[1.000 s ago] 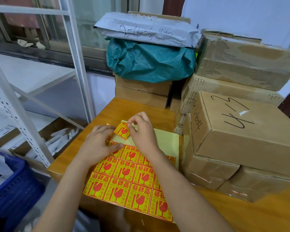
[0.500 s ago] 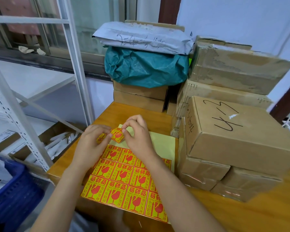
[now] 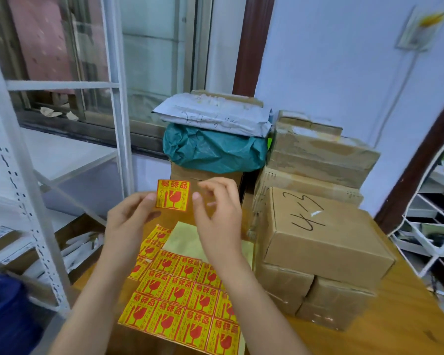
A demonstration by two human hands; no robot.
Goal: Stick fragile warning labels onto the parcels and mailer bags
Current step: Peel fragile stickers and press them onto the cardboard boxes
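Observation:
My left hand (image 3: 128, 224) pinches the left edge of one peeled yellow-and-red fragile label (image 3: 173, 193), held upright above the table. My right hand (image 3: 219, 213) hovers just right of the label with curled fingers apart, touching nothing. Below lies the label sheet (image 3: 180, 303) with several labels left and bare backing paper at its top. A cardboard parcel marked in black pen (image 3: 323, 239) sits on other boxes at the right. Behind, a grey mailer bag (image 3: 215, 119) rests on a teal mailer bag (image 3: 213, 149), which lies on a box.
More taped cardboard boxes (image 3: 321, 152) are stacked at the back right. The wooden table (image 3: 369, 336) carries everything. A white metal shelf frame (image 3: 18, 180) stands at the left, a blue bin (image 3: 5, 311) below it. A white wire rack (image 3: 431, 226) is at the right.
The label has come off the sheet and been lifted up in my left hand. My right hand let go of it. The camera tilted upward.

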